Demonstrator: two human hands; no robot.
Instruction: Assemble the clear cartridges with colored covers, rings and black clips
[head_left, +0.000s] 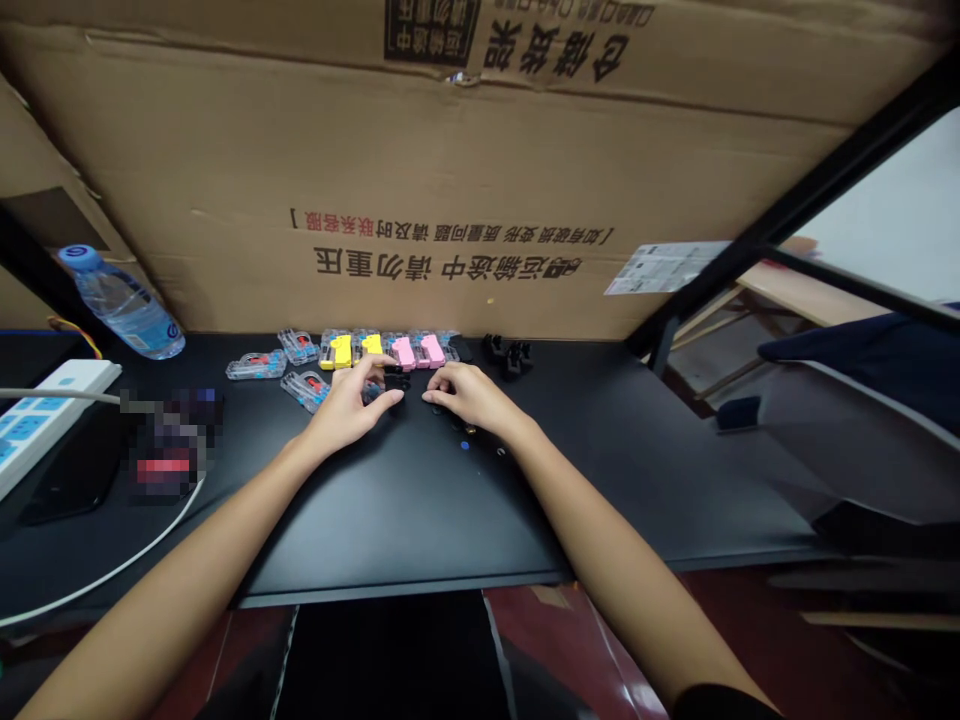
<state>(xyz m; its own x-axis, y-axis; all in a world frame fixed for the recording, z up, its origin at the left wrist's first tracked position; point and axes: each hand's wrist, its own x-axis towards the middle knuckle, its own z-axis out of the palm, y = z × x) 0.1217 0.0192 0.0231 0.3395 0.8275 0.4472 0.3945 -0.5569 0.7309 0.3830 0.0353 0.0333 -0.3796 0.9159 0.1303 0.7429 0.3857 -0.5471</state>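
My left hand is curved around a small black plastic piece, which sits between its thumb and forefinger. Just right of it, my right hand has its fingers curled and drawn together; whatever they may hold is hidden. Beyond the hands stand two yellow toy pieces and two pink toy pieces in a row with clear plastic parts. Several clear parts with red and blue bits lie to the left. A blue disc and a small ring lie near my right wrist.
Black plastic parts lie at the back right of the black table. Printed cardboard walls off the back. At left are a water bottle, a white power strip, a dark phone-like slab and a white cable.
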